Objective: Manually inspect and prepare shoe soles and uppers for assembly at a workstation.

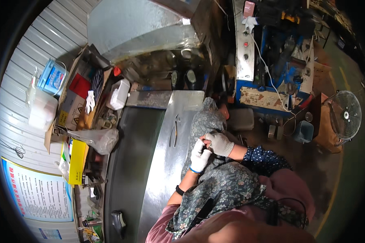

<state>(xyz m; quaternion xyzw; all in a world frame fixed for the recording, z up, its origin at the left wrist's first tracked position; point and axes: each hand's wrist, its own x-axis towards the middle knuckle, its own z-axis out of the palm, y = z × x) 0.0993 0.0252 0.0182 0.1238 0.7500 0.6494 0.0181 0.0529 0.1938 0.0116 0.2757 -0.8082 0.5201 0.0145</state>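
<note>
My left hand (199, 158) and my right hand (220, 145) both wear white knitted gloves, with some fingertips bare. They meet above my lap, over the dark floral apron (227, 182). The fingers of each are closed and drawn together at the tips. Whatever lies between them is too small or too hidden to name. To the left of my hands, a slim metal hand tool with two curved handles, like pliers (174, 133), rests on the shiny metal table (160, 170).
Beside the metal table runs a dark belt-like surface (129, 162) with a dark shoe (118, 222) near it. Boxes, including a yellow box (78, 162), crowd a left shelf. Ahead right stands a blue machine (267, 95); a fan (345, 115) is at far right.
</note>
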